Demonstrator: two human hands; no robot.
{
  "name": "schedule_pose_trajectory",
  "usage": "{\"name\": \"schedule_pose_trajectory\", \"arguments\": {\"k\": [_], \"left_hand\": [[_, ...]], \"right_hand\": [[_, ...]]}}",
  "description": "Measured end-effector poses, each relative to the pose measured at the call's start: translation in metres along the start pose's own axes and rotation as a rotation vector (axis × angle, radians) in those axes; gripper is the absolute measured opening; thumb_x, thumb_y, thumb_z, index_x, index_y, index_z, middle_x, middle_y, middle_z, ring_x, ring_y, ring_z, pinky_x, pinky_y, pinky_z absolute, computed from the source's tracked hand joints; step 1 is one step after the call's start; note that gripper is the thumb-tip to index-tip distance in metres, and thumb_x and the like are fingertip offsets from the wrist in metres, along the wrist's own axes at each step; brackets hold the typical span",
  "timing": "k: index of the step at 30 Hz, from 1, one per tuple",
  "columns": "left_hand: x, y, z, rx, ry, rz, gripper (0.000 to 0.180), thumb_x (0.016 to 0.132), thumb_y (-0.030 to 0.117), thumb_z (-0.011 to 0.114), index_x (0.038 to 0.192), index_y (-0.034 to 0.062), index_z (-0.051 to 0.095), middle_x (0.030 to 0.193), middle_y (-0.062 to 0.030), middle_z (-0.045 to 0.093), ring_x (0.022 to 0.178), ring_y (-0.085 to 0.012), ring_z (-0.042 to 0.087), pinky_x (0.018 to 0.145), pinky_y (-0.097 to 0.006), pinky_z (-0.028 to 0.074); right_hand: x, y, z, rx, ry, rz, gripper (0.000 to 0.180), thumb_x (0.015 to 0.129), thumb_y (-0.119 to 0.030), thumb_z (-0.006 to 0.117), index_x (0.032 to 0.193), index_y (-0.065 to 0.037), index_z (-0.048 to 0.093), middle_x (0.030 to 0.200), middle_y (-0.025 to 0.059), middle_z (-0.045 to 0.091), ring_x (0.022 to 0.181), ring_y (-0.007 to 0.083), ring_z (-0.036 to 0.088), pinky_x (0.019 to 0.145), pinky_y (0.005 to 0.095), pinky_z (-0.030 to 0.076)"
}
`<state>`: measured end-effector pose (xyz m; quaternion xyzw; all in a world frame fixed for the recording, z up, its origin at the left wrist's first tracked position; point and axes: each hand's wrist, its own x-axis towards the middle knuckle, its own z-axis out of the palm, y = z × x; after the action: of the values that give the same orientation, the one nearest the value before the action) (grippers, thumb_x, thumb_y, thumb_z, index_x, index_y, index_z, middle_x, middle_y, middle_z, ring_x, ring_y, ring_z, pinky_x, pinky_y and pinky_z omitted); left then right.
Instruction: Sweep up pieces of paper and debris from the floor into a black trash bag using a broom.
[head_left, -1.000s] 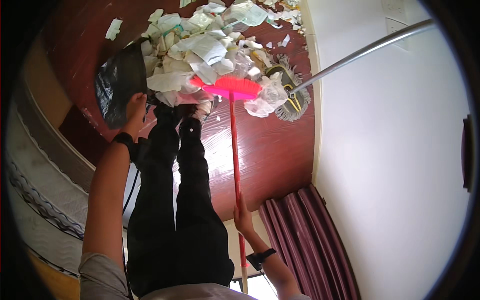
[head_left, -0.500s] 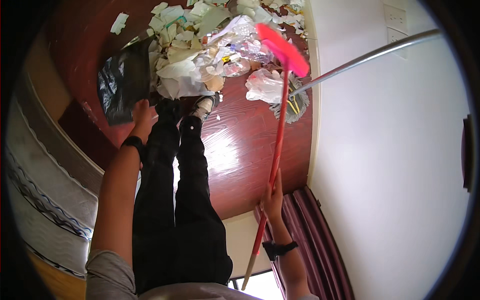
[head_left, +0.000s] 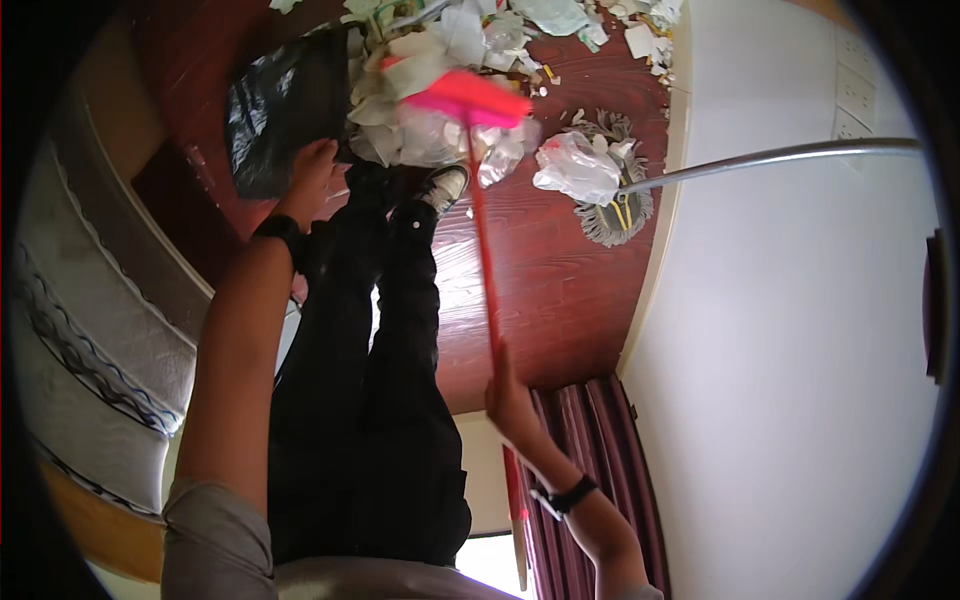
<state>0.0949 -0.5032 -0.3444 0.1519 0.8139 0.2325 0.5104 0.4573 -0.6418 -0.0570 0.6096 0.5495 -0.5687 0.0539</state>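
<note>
My right hand (head_left: 510, 398) grips the red handle of a pink broom (head_left: 468, 98), whose head rests on a heap of crumpled paper and plastic litter (head_left: 430, 60) on the red-brown wooden floor (head_left: 560, 290). My left hand (head_left: 312, 170) holds the edge of a black rubbish bag (head_left: 275, 105) lying beside the heap. My legs in black trousers and dark shoes (head_left: 440, 185) stand just before the litter.
A string mop (head_left: 615, 215) with a metal pole (head_left: 780, 155) leans against the white wall (head_left: 800, 380), a clear plastic bag (head_left: 575, 165) lying on its head. A maroon curtain (head_left: 600, 470) hangs at lower right. A mattress edge (head_left: 90, 330) runs along the left.
The broom head swung from the right side of the heap back left onto the litter in front of my feet. My left hand stayed on the black bag.
</note>
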Motion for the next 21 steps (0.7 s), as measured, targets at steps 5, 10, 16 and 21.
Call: {"name": "schedule_pose_trajectory", "arguments": {"k": [5, 10, 16, 21], "left_hand": [[0.005, -0.018, 0.002, -0.137, -0.248, -0.172, 0.032, 0.086, 0.029, 0.059, 0.101, 0.0007, 0.060, 0.075, -0.0037, 0.060, 0.058, -0.0128, 0.055, 0.054, -0.028, 0.045], [0.024, -0.055, -0.016, 0.048, -0.082, -0.032, 0.032, 0.085, 0.031, 0.060, 0.101, 0.0034, 0.060, 0.073, -0.0043, 0.061, 0.054, -0.0123, 0.054, 0.049, -0.027, 0.044], [0.029, -0.061, -0.021, 0.159, -0.110, -0.072, 0.034, 0.084, 0.032, 0.060, 0.103, 0.0040, 0.060, 0.079, -0.0064, 0.062, 0.065, -0.0131, 0.058, 0.056, -0.028, 0.047], [0.001, -0.023, 0.006, 0.089, -0.155, -0.109, 0.034, 0.085, 0.031, 0.060, 0.106, 0.0046, 0.060, 0.083, -0.0049, 0.062, 0.066, -0.0116, 0.057, 0.057, -0.027, 0.047]], "right_hand": [[-0.013, -0.064, -0.031, 0.228, -0.187, 0.214, 0.065, 0.087, 0.000, 0.042, 0.142, -0.002, 0.007, 0.126, 0.0349, 0.038, 0.110, 0.0480, 0.046, 0.092, 0.0427, 0.039], [-0.042, -0.057, -0.062, 0.354, -0.016, 0.461, 0.063, 0.088, -0.002, 0.043, 0.142, -0.004, 0.011, 0.143, 0.0238, 0.025, 0.132, 0.0341, 0.029, 0.105, 0.0351, 0.028], [-0.030, 0.054, -0.053, 0.271, 0.123, 0.476, 0.069, 0.090, -0.007, 0.042, 0.144, -0.014, 0.001, 0.078, 0.0153, 0.060, 0.057, 0.0261, 0.060, 0.052, 0.0346, 0.050], [-0.007, 0.022, -0.015, 0.157, 0.018, 0.351, 0.073, 0.089, -0.004, 0.041, 0.143, -0.011, -0.007, 0.060, 0.0170, 0.052, 0.044, 0.0260, 0.053, 0.040, 0.0351, 0.041]]}}
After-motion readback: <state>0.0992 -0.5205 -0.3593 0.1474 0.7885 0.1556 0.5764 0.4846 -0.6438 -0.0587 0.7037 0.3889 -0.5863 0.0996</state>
